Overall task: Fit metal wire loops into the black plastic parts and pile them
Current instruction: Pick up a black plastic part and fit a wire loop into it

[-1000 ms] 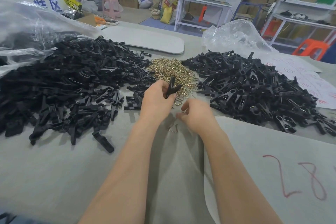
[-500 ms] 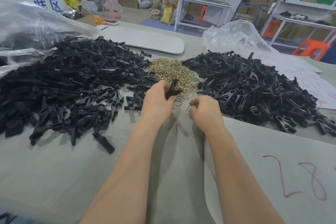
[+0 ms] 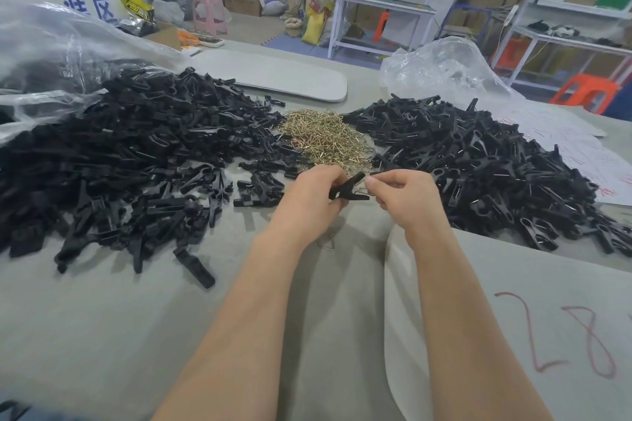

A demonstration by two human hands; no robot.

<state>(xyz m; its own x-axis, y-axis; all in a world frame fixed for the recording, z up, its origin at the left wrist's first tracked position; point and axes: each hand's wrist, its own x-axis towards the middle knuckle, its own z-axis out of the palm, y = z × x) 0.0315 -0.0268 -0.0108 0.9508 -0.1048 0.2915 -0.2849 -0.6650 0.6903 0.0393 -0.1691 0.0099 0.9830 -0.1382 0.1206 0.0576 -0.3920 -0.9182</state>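
We are in the fitting step. Our left hand (image 3: 307, 202) grips one black plastic part (image 3: 345, 186) with curled fingers, a little above the table (image 3: 102, 335) and just in front of the heap of wire loops (image 3: 321, 138). Our right hand (image 3: 403, 198) pinches a wire loop (image 3: 363, 189) between thumb and forefinger and holds it against the right end of the part. We cannot tell whether the loop is already seated, because it is too small to see. As we judge, the next move asks us to press the loop in until it catches, with the left hand steadying the part, and then to drop the piece on the right pile (image 3: 478, 161), which seems to hold the fitted ones. The left pile (image 3: 136, 154) seems to hold bare parts. One stray loop (image 3: 326, 244) lies on the table between our wrists
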